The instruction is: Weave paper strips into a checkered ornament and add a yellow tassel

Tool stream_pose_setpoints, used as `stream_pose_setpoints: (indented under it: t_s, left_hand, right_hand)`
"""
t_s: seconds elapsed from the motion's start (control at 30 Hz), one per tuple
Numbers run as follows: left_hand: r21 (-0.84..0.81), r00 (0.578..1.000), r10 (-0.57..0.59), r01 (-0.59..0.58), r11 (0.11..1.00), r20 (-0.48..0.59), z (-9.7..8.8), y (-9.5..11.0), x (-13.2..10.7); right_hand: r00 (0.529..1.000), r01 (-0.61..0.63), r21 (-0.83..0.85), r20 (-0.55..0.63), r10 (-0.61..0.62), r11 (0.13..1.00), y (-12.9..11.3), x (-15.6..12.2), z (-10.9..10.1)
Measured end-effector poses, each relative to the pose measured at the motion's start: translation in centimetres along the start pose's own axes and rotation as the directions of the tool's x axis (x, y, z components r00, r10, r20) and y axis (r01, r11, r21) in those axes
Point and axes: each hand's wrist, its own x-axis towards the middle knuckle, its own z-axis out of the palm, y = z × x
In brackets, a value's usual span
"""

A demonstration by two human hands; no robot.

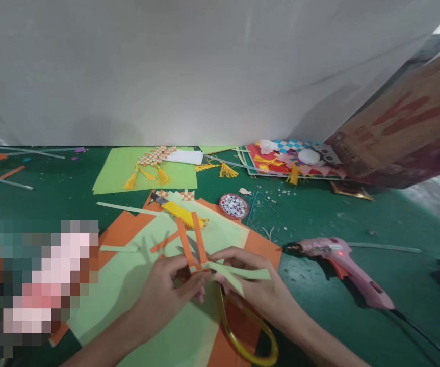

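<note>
My left hand [158, 285] and my right hand [260, 283] meet over the light green paper sheets [147, 321]. Fingers of both are closed on a small weave of paper strips, with orange strips [183, 239] standing up and pale green strips [250, 273] pointing right. Beneath the hands are scissors [271, 346] with yellow handles; their blades show behind the orange strips, and the middle is hidden. Just beyond the weave, a yellow utility knife [183, 213] lies on the sheets. Orange paper [124, 227] sticks out from under the green.
To the right lies a pink glue gun [352, 272] with a cord. A round dish [234, 206] of small pieces sits beyond. Woven pieces with yellow tassels [162, 175] lie at the back. A brown paper bag [403, 127] stands back right; a pixelated patch covers the left.
</note>
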Motion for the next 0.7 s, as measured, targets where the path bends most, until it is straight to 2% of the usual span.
stream_pose_setpoints:
  t_s: [0.1,0.23,0.33,0.4,0.5,0.7]
  left_hand:
    - [0.109,0.999,0.037,-0.034,0.993,-0.024,0.2,-0.3,-0.2]
    - [0.206,0.995,0.087,-0.075,0.976,-0.049,0.2,-0.4,-0.4]
    - [0.200,0.998,0.064,-0.059,0.978,-0.020,0.1,-0.2,-0.6]
    - [0.196,0.998,0.057,-0.059,0.979,0.013,0.1,0.0,-0.7]
    - [0.182,0.996,0.053,-0.065,0.981,0.067,0.1,0.2,-0.9]
    - [0.162,0.993,0.060,-0.077,0.984,0.104,0.3,0.2,-1.1]
  right_hand:
    - [0.996,0.076,-0.017,-0.042,-0.077,0.997,0.0,-0.3,0.4]
    - [0.990,0.141,-0.005,-0.001,-0.141,0.990,0.1,-0.6,1.1]
    - [0.956,0.276,-0.136,-0.066,-0.287,0.951,0.1,-0.7,1.5]
    - [0.932,0.316,-0.207,-0.112,-0.344,0.926,0.0,-0.8,1.6]
    - [0.939,0.288,-0.181,-0.142,-0.315,0.940,0.0,-0.9,1.6]
    - [0.983,0.146,-0.025,-0.109,-0.147,0.989,-0.3,-1.1,1.5]
